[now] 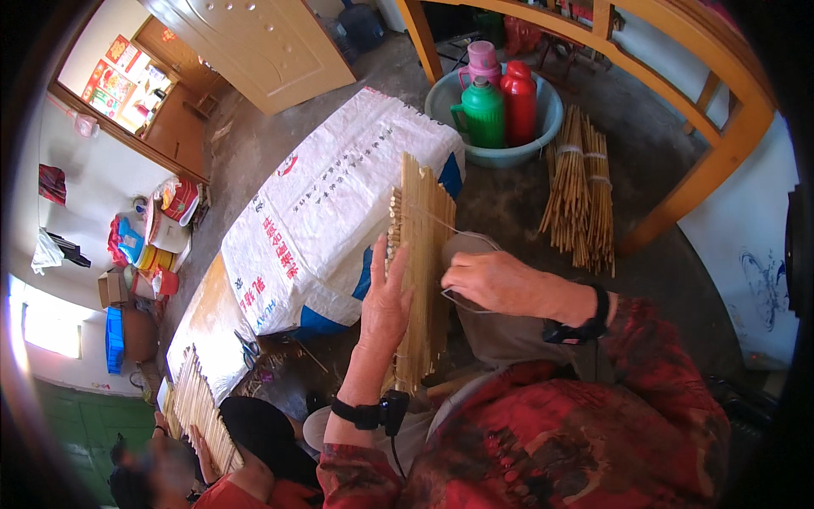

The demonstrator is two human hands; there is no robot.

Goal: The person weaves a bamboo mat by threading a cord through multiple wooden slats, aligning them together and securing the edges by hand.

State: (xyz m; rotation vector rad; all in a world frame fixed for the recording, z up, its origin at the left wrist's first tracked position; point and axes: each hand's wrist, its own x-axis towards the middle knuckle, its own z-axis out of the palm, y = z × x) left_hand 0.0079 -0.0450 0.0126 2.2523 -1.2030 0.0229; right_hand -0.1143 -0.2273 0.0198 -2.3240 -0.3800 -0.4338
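Note:
A thick mat of straw-coloured stalks (426,271), standing on edge, rests in front of my lap. My left hand (386,297) presses on its left side, with the fingers stretched out across the stalk ends and two of them pointing away from me. To the right of the stalks, my right hand (485,280) is closed on a thin pale string (443,222). This string runs from the upper part of the stalks to the hand, and a loop of it hangs by the fingers. A printed white woven sack (326,199) covers the surface beyond the stalks.
At lower left another person holds a similar row of stalks (199,407), near scissors (248,349). A blue basin (543,127) holds a green flask (483,114), a red flask (519,102) and a pink one. Tied stalk bundles (585,187) lie beside a wooden frame (691,191).

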